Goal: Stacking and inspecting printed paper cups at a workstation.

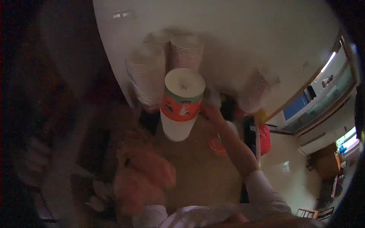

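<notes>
A large paper cup (180, 108) is in the middle of the head view, white with an orange and green printed band and a pale round top. My right hand (213, 116) is against its right side, with the fingertips partly hidden beside the cup. Lower left, my left hand (146, 180) is apart from the cup and smeared by motion, so its fingers do not show clearly. Beneath my right forearm lies a round item with orange print (218, 145), partly covered.
Nested stacks of pale cups in clear wrap stand behind, one at the left (142, 76), another stack (186, 53) at the middle and a wrapped stack (258, 89) at the right. A red object (265, 140) hangs by the white table's (243, 22) right edge. The left side is dark.
</notes>
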Demonstrator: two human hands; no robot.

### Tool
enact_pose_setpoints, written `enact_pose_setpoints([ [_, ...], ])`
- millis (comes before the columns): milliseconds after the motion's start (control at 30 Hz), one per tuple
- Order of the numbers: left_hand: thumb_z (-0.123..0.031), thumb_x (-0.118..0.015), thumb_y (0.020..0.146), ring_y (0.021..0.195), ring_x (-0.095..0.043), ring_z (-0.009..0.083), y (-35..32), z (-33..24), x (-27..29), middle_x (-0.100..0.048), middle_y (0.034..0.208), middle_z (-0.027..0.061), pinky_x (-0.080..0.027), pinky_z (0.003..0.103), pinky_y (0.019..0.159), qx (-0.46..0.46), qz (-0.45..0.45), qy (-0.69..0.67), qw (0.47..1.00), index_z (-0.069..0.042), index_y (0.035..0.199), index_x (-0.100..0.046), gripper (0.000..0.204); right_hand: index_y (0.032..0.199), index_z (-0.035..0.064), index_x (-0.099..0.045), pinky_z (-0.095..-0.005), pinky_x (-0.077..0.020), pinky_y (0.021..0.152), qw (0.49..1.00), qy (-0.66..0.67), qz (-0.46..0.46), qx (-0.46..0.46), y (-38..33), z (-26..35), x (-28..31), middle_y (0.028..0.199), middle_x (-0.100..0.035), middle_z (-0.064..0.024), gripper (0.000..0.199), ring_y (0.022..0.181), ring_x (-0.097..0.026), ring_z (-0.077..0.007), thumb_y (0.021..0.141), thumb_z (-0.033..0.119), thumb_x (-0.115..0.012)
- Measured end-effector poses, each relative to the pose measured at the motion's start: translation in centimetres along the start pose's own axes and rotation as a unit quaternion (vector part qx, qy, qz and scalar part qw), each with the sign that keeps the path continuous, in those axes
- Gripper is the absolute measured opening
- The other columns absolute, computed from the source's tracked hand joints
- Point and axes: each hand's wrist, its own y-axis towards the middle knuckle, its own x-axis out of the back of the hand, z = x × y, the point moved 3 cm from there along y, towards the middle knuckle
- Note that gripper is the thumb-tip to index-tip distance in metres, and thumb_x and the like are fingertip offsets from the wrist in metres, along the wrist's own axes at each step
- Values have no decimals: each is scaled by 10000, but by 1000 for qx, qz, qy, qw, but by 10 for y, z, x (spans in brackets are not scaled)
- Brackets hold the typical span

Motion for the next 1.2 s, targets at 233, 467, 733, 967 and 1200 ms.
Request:
enact_pose_setpoints([
  [233, -201, -429, 829, 1016, -413, 197, -8, 42, 10, -474, 1070, 101, -379, 300, 826, 13, -57, 43, 997, -19, 1075, -438, 306, 798, 74, -558, -195, -350, 474, 1000, -4, 10, -26, 6, 0, 9, 656, -504, 19, 147, 551, -441, -52, 771, 214, -522],
  [467, -177, -448, 821, 976, -441, 202, -11, 89, 14, -490, 1037, 106, -394, 299, 807, 31, -92, 79, 992, -17, 1048, -458, 279, 776, 83, -563, -207, -308, 375, 993, -111, 4, 48, 13, -20, 21, 574, -467, 29, 165, 448, -404, -63, 777, 245, -533],
  [733, -150, -469, 811, 931, -473, 208, -15, 117, 17, -509, 1000, 112, -410, 297, 785, 18, -162, 126, 978, -14, 1017, -481, 247, 800, 54, -562, -197, -323, 401, 1000, -12, 7, 7, 22, -33, 34, 598, -483, 19, 194, 481, -422, -65, 788, 246, -536],
  [967, -126, -487, 802, 891, -501, 213, -16, 83, 29, -525, 967, 118, -424, 296, 766, -44, -240, 225, 943, -11, 990, -501, 220, 830, 59, -566, -220, -380, 478, 998, -31, -30, -51, 15, -22, 13, 696, -524, -11, 107, 575, -472, -94, 766, 137, -532],
  [1200, -103, -506, 794, 851, -529, 218, -23, 35, 36, -542, 934, 124, -438, 295, 746, -137, -328, 320, 878, -9, 963, -521, 194, 832, 71, -584, -221, -397, 555, 999, -30, -40, 13, 12, -22, 22, 750, -542, -21, 114, 640, -497, -108, 757, 124, -517],
])
